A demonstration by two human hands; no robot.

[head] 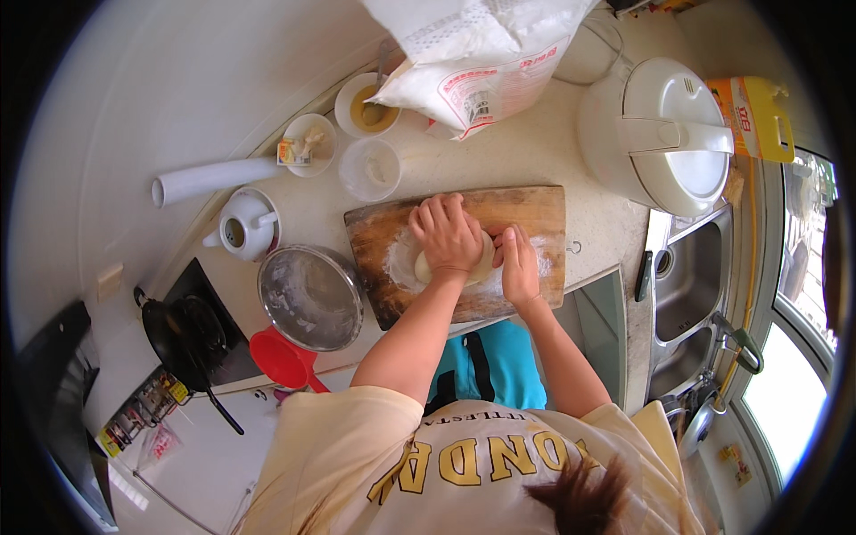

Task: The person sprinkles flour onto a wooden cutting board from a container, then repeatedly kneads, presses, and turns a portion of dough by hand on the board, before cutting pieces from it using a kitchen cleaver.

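A pale lump of dough [422, 269] lies on a wooden cutting board [374, 234] dusted with flour. My left hand [448, 235] presses down on top of the dough, its fingers reaching over the far side. Beside the dough's right end, my right hand [517, 264] rests with its fingers held together, its inner side against or very close to the dough. Part of the dough is hidden under my left hand. Loose flour [545, 257] whitens the board right of my right hand.
A metal bowl [311, 297] and red dipper [284, 358] stand left of the board. Beyond it are a clear plastic container [370, 170], a bowl with yellow liquid [348, 107] and a large flour bag [481, 73]. A white appliance [659, 137] and steel sink [689, 281] lie right.
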